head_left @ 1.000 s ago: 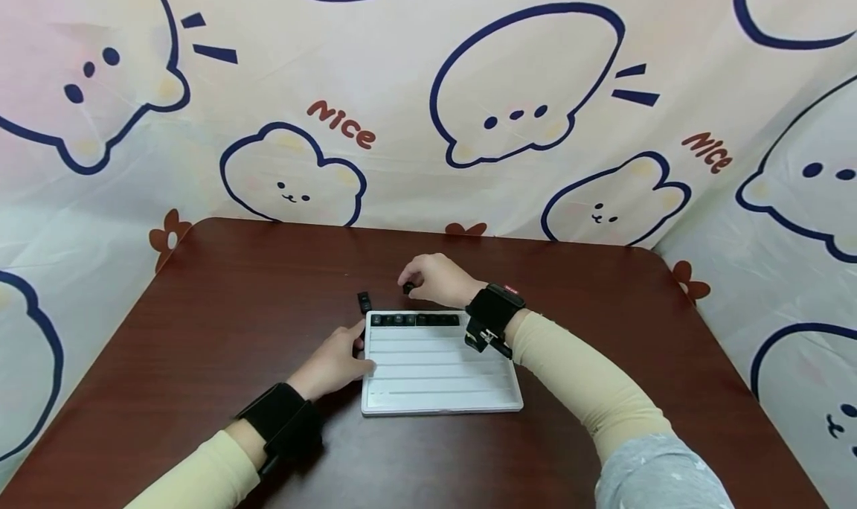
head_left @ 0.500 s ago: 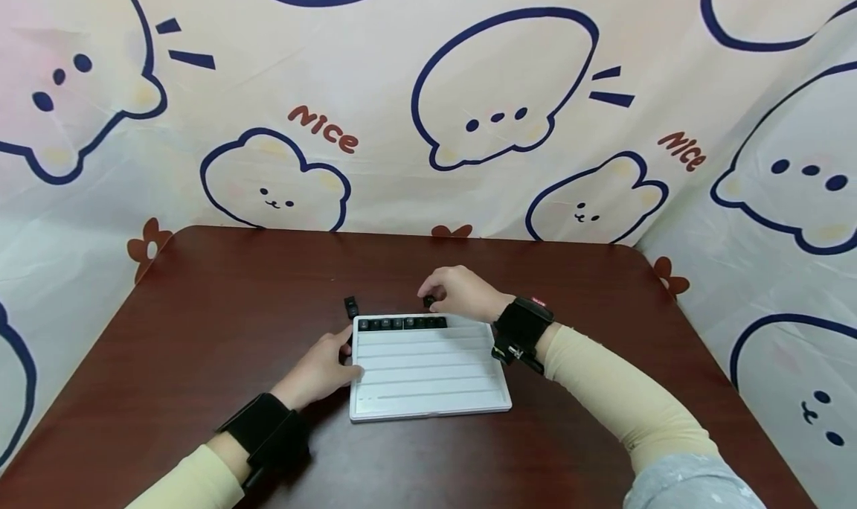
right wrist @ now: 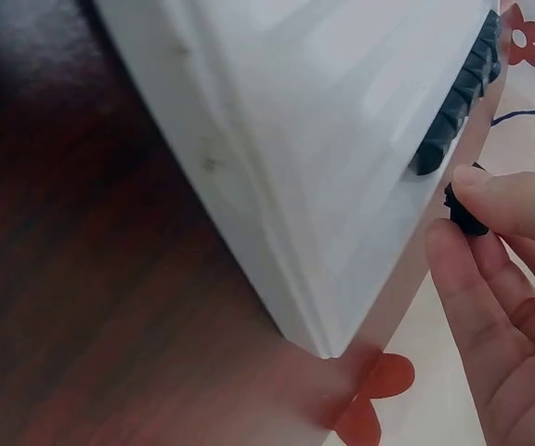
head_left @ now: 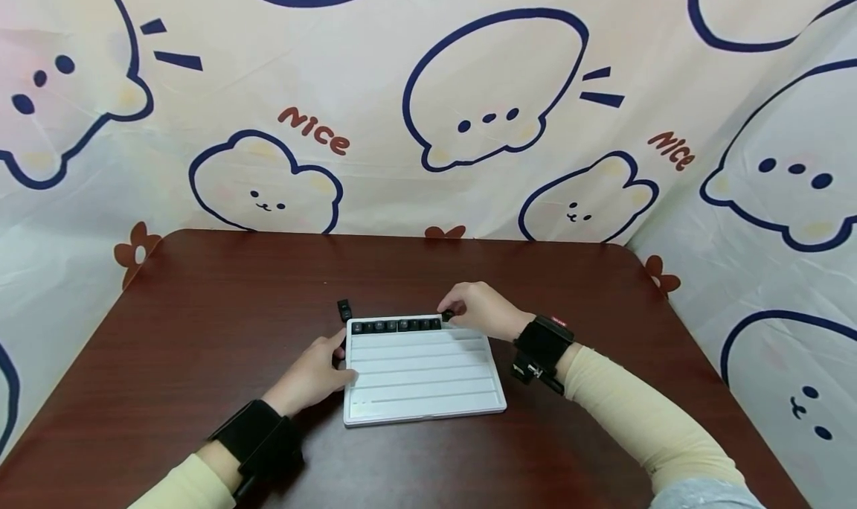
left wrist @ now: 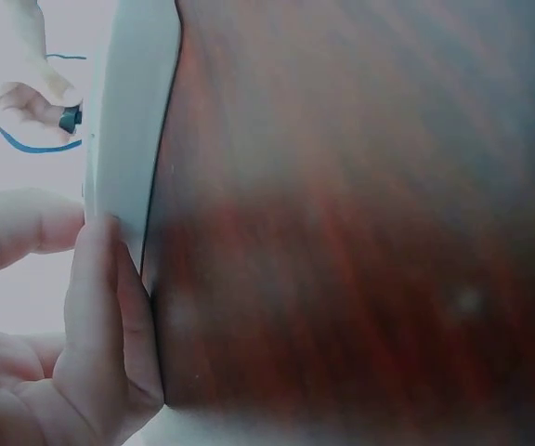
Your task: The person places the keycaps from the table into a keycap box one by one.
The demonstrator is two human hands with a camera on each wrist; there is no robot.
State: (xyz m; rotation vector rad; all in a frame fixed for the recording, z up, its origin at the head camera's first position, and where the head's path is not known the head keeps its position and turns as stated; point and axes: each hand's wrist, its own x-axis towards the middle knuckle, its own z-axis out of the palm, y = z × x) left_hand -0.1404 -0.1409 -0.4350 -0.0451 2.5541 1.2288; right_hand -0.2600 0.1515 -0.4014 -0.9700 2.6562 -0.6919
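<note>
A white grooved tray [head_left: 422, 375] lies on the table. Several black keycaps [head_left: 395, 325] sit side by side in its far groove, starting from the left end. My left hand [head_left: 311, 375] grips the tray's left edge, thumb on top and fingers along the side; in the left wrist view the fingers [left wrist: 96, 307] touch that edge. Between thumb and fingertips, my right hand [head_left: 485, 309] pinches one black keycap [right wrist: 467, 212]. It is over the tray's far edge, just right of the row's last keycap; whether it touches the tray I cannot tell.
Another small black piece [head_left: 344, 310], seemingly keycaps, lies on the table by the tray's far left corner. The brown table [head_left: 201, 330] reaches back to a printed cloth [head_left: 375, 181] that hangs behind and at both sides.
My right hand has moved right and nearer along the tray's far edge, carrying the keycap. The left hand keeps its grip on the tray. The head view has shifted slightly.
</note>
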